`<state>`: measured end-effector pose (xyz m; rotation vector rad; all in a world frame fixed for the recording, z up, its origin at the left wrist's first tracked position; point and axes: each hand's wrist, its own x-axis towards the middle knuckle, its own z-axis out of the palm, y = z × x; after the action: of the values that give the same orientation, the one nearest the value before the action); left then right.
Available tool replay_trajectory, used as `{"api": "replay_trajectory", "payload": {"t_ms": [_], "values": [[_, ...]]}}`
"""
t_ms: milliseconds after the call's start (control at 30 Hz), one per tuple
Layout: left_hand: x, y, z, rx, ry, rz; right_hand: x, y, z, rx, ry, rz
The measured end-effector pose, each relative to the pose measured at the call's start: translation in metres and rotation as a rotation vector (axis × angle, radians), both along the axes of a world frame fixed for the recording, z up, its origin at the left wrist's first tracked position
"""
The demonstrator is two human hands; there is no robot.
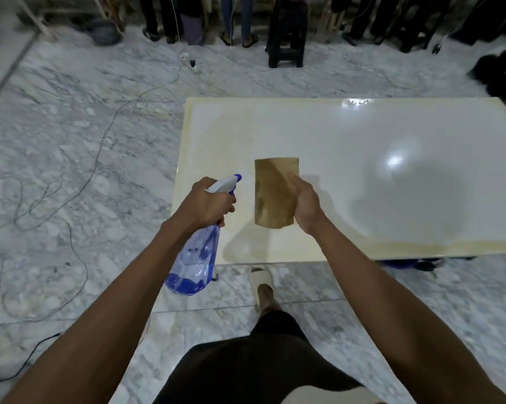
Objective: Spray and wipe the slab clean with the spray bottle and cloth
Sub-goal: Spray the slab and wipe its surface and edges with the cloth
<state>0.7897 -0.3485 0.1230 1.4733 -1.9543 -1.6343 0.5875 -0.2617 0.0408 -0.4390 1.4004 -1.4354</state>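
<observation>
Left hand (208, 204) grips our clear blue plastic spray bottle (195, 258), right hand (305, 204) pinches the folded tan cloth (272, 193); we aim at the glossy cream slab (362, 170), frame centre, misting evenly

A clear blue spray bottle (195, 258) is gripped at the neck by the left hand (208, 205), its white and blue nozzle aimed toward the folded tan cloth (273, 193). The cloth is held by its right edge in the right hand (305, 204), above the glossy pale slab (377, 176), whose borders are tinged yellow. A marble floor (71, 158) crossed by thin cables (100, 153) is seen around the slab. A dark stool (286, 33) and several pairs of legs are lined along the far edge.
</observation>
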Motion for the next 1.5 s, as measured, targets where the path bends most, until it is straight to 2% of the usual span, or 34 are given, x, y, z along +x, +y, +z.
{"api": "replay_trajectory", "payload": {"t_ms": [100, 267, 567, 733, 867, 967, 1033, 1100, 1200, 1300, 1367, 1433, 1500], "values": [[0.007, -0.005, 0.021, -0.029, 0.042, 0.024, 0.007, -0.016, 0.021, -0.157, -0.333, -0.113], [0.020, -0.005, 0.041, -0.080, 0.057, 0.092, 0.030, -0.041, 0.036, -0.234, -0.506, -0.118], [0.037, -0.030, 0.026, -0.050, 0.038, 0.142, 0.054, -0.096, 0.030, -0.146, -0.546, -0.060], [0.021, -0.067, 0.010, 0.045, 0.005, 0.203, 0.045, -0.134, 0.018, -0.101, -0.535, -0.057], [-0.001, -0.107, 0.002, 0.014, 0.024, 0.180, 0.022, -0.173, -0.006, -0.019, -0.470, -0.017], [-0.024, -0.147, -0.009, 0.018, -0.011, 0.160, -0.009, -0.212, -0.035, 0.149, -0.278, 0.077], [-0.042, -0.178, -0.016, 0.046, -0.017, 0.182, -0.035, -0.244, -0.052, 0.300, -0.043, 0.154], [-0.061, -0.211, -0.023, 0.058, 0.016, 0.184, -0.066, -0.285, -0.059, 0.379, 0.286, 0.190], [-0.083, -0.257, -0.040, 0.041, 0.034, 0.233, -0.115, -0.358, -0.066, 0.376, 0.857, 0.255], [-0.098, -0.287, -0.068, 0.001, 0.000, 0.255, -0.166, -0.427, -0.101, 0.421, 1.252, 0.370], [-0.102, -0.293, -0.082, -0.004, -0.030, 0.237, -0.185, -0.453, -0.139, 0.557, 1.417, 0.551], [-0.104, -0.292, -0.094, 0.009, -0.035, 0.217, -0.183, -0.454, -0.175, 0.635, 1.417, 0.707], [-0.105, -0.285, -0.101, 0.043, -0.037, 0.205, -0.168, -0.437, -0.200, 0.680, 1.419, 0.698]]}}
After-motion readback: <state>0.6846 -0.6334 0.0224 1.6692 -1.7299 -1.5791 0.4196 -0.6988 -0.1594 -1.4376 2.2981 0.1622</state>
